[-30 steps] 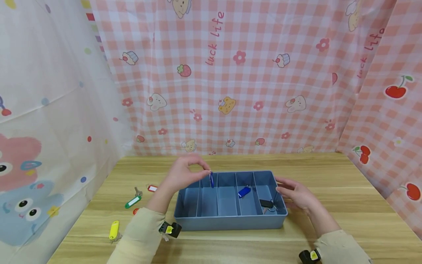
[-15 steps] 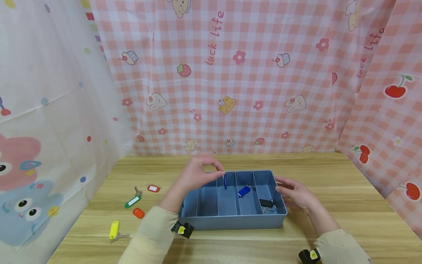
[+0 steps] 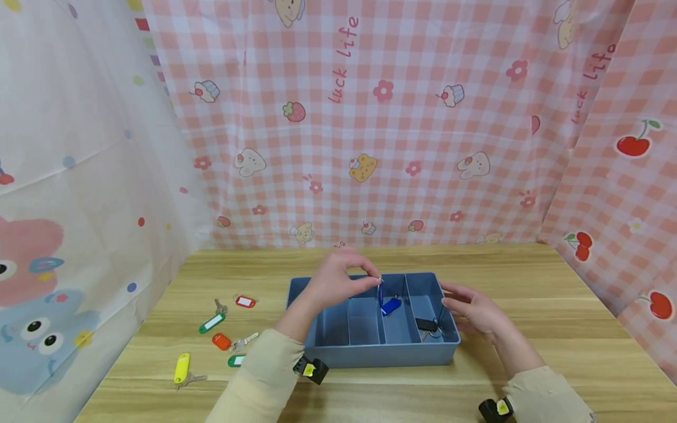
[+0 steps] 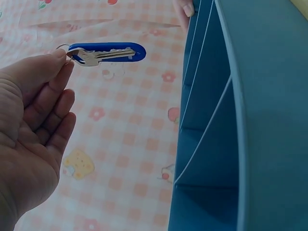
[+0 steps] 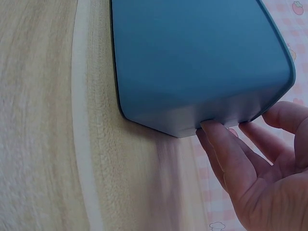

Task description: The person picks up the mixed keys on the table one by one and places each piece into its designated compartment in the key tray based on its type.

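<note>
My left hand pinches, between thumb and index finger, the metal ring of a blue key tag. A silver key hangs beside that tag in the left wrist view. In the head view they hang over the blue-grey divided box, near the divider left of the second compartment from the right. Another blue key tag lies in that compartment. A black key tag with a key lies in the rightmost one. My right hand touches the box's right end wall with extended fingers.
Left of the box, on the wooden table, lie a yellow key tag, a green one, another green one partly behind my sleeve, and two red ones. A pink checked curtain hangs behind.
My left hand has moved right across the box with the blue key tag, from the left compartments towards the right ones. My right hand has stayed at the end wall.
</note>
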Action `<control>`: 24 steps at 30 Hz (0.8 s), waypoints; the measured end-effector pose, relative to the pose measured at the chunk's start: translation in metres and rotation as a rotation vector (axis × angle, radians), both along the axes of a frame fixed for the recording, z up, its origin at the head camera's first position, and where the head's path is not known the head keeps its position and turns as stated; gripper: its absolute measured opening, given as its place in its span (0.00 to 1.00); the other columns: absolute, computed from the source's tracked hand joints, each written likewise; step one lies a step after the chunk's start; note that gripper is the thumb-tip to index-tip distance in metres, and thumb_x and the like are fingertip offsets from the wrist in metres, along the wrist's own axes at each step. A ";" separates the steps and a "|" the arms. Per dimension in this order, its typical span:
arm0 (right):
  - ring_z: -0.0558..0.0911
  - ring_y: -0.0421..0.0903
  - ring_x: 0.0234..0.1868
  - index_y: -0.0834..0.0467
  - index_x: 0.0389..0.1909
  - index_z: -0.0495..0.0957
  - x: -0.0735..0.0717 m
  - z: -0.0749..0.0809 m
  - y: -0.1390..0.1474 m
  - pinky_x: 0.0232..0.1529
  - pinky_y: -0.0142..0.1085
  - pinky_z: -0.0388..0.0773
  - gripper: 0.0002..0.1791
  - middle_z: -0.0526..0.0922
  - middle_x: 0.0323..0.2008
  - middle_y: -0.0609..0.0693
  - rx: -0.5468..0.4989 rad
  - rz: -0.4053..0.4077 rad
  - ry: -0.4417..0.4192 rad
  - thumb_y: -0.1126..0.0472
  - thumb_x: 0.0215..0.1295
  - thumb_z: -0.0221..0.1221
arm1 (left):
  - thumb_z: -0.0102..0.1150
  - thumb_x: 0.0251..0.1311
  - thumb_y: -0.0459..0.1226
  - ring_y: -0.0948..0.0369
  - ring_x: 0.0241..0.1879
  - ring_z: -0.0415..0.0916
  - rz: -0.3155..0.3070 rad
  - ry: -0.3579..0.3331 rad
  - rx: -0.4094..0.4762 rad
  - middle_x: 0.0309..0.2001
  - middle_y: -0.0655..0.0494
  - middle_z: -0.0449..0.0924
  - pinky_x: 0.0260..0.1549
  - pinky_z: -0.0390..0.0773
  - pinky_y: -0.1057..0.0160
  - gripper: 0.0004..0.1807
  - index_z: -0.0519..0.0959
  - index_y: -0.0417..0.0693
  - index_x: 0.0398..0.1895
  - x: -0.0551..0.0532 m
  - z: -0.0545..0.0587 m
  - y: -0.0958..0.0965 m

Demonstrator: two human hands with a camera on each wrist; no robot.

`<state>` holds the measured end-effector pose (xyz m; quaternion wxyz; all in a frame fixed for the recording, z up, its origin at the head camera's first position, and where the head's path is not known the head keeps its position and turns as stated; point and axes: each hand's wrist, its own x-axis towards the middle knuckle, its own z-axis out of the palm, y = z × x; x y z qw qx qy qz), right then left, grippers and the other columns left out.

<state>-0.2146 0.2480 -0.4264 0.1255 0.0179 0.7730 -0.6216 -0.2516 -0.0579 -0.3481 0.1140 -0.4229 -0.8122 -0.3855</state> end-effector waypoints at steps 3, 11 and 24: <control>0.79 0.53 0.53 0.65 0.74 0.57 0.000 0.001 0.000 0.49 0.51 0.80 0.32 0.68 0.63 0.70 0.000 0.002 0.002 0.60 0.74 0.55 | 0.70 0.59 0.37 0.63 0.43 0.76 0.005 -0.012 -0.004 0.35 0.64 0.85 0.53 0.73 0.58 0.02 0.87 0.49 0.33 0.001 -0.001 0.005; 0.79 0.52 0.52 0.66 0.74 0.57 0.000 -0.001 0.001 0.50 0.50 0.80 0.32 0.67 0.64 0.71 -0.012 0.009 0.003 0.61 0.74 0.54 | 0.70 0.60 0.38 0.63 0.44 0.76 0.012 -0.084 -0.020 0.36 0.64 0.85 0.49 0.75 0.60 0.03 0.87 0.49 0.33 0.001 -0.005 0.018; 0.78 0.55 0.55 0.66 0.75 0.55 0.000 -0.001 0.001 0.51 0.53 0.79 0.32 0.64 0.67 0.72 -0.008 0.016 0.007 0.62 0.75 0.53 | 0.69 0.61 0.39 0.65 0.45 0.76 0.012 -0.205 -0.100 0.36 0.67 0.84 0.51 0.76 0.57 0.02 0.88 0.53 0.34 -0.005 -0.007 0.032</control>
